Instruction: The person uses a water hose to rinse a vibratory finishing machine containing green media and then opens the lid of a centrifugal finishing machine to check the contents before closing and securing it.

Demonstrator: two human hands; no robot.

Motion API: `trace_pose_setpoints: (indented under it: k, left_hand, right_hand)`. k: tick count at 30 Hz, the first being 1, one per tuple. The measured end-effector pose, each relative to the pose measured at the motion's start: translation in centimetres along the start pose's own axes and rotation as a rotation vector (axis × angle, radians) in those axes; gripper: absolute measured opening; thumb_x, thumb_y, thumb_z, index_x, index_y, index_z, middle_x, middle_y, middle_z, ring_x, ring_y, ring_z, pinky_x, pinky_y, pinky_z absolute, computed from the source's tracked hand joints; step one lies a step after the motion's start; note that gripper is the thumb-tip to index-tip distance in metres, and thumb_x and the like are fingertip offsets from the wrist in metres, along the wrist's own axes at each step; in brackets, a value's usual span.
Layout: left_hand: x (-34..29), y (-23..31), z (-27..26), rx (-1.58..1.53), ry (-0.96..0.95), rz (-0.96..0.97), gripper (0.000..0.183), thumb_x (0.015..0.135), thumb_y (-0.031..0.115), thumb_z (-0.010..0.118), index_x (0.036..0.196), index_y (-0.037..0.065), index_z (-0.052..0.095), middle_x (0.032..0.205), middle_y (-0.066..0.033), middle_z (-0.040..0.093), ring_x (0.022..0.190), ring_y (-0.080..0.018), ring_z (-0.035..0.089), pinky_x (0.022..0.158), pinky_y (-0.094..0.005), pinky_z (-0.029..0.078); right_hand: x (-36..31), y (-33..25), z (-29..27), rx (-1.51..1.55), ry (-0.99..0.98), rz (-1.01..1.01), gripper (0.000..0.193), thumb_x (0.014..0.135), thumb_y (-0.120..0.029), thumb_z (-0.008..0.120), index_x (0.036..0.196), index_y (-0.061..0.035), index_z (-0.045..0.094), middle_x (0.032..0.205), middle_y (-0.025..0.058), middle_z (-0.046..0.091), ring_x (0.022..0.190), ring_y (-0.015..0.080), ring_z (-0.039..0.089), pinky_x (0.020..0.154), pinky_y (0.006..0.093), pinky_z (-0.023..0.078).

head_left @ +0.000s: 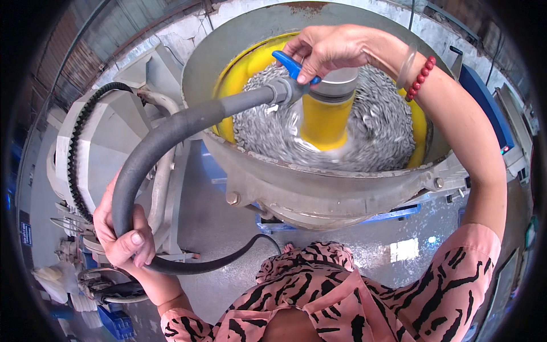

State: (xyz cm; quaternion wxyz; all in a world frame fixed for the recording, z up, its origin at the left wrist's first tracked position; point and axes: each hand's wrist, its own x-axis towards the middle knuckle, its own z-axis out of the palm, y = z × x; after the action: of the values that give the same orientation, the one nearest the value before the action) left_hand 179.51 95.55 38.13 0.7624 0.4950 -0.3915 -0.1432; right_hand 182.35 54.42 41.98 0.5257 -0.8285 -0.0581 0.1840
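My left hand [126, 231] is closed around a thick dark grey hose [171, 135], which arches up and to the right and sags below the hand. At the hose's far end sits a ball valve [282, 91] with a blue lever handle [295, 67]. My right hand [327, 52] pinches that lever, above the bowl. Below it is a round vibratory tumbler bowl [319, 194] with a yellow lining and a yellow centre post [325, 122] capped in grey metal. Small grey pieces [382, 134] fill the bowl, blurred as if moving. The valve's outlet is hidden.
A grey machine with a black toothed belt [77, 145] stands at the left. Blue bins [117, 322] sit on the floor at lower left. A blue panel [487, 108] is at the right. The grey floor [213, 228] shines below the bowl, and the hose trails toward it.
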Motion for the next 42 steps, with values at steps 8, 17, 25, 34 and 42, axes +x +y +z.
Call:
trace_pose_setpoints:
  k: [8, 17, 25, 34, 42]
  left_hand:
    - [3.3, -1.3, 2.3, -0.499, -0.359, -0.122, 0.041, 0.084, -0.003, 0.055, 0.115, -0.012, 0.030, 0.058, -0.0114, 0.048, 0.032, -0.0135, 0.049, 0.026, -0.0243, 0.046]
    - [2.6, -0.7, 4.0, -0.225, -0.106, -0.144, 0.066, 0.086, 0.005, 0.054, 0.136, -0.011, 0.014, 0.054, -0.0050, 0.042, 0.029, -0.0091, 0.040, 0.023, -0.0224, 0.035]
    - [2.1, -5.1, 4.4, 0.252, 0.205, -0.212, 0.069, 0.079, 0.006, 0.058, 0.139, -0.007, 0.026, 0.059, -0.0009, 0.051, 0.034, -0.0027, 0.034, 0.030, -0.0189, 0.025]
    - [5.0, -4.4, 2.5, 0.697, 0.102, -0.321, 0.053, 0.087, 0.007, 0.049, 0.138, 0.003, 0.036, 0.069, -0.0033, 0.056, 0.040, -0.0044, 0.039, 0.038, -0.0198, 0.033]
    - [6.7, -5.2, 5.3, 1.277, 0.127, -0.360, 0.044, 0.093, 0.025, 0.053, 0.134, 0.014, 0.041, 0.096, -0.0242, 0.063, 0.081, -0.0381, 0.064, 0.074, -0.0421, 0.047]
  right_hand:
    - [2.5, 3.1, 1.4, -0.284, 0.163, -0.267, 0.032, 0.070, 0.006, 0.062, 0.097, -0.0015, 0.048, 0.086, 0.0037, 0.051, 0.085, 0.0185, 0.051, 0.075, 0.0338, 0.043]
    - [4.1, 3.6, 1.6, -1.252, 0.250, -0.791, 0.045, 0.070, 0.004, 0.058, 0.112, -0.0038, 0.044, 0.097, 0.0136, 0.051, 0.094, 0.0326, 0.053, 0.076, 0.0435, 0.042]
    - [-5.1, 1.0, -2.1, -1.179, 0.318, 0.041, 0.049, 0.078, -0.011, 0.066, 0.124, -0.0048, 0.051, 0.106, 0.0154, 0.060, 0.104, 0.0263, 0.057, 0.090, 0.0373, 0.045]
    - [-21.9, 9.5, -4.9, -0.808, 0.685, 0.277, 0.040, 0.079, -0.004, 0.063, 0.118, -0.0005, 0.055, 0.092, 0.0079, 0.062, 0.087, 0.0149, 0.057, 0.080, 0.0282, 0.045]
    - [-19.6, 11.4, -0.2, -0.682, 0.730, 0.000, 0.034, 0.084, -0.014, 0.063, 0.115, -0.0002, 0.058, 0.096, 0.0096, 0.063, 0.090, 0.0162, 0.058, 0.076, 0.0289, 0.046]
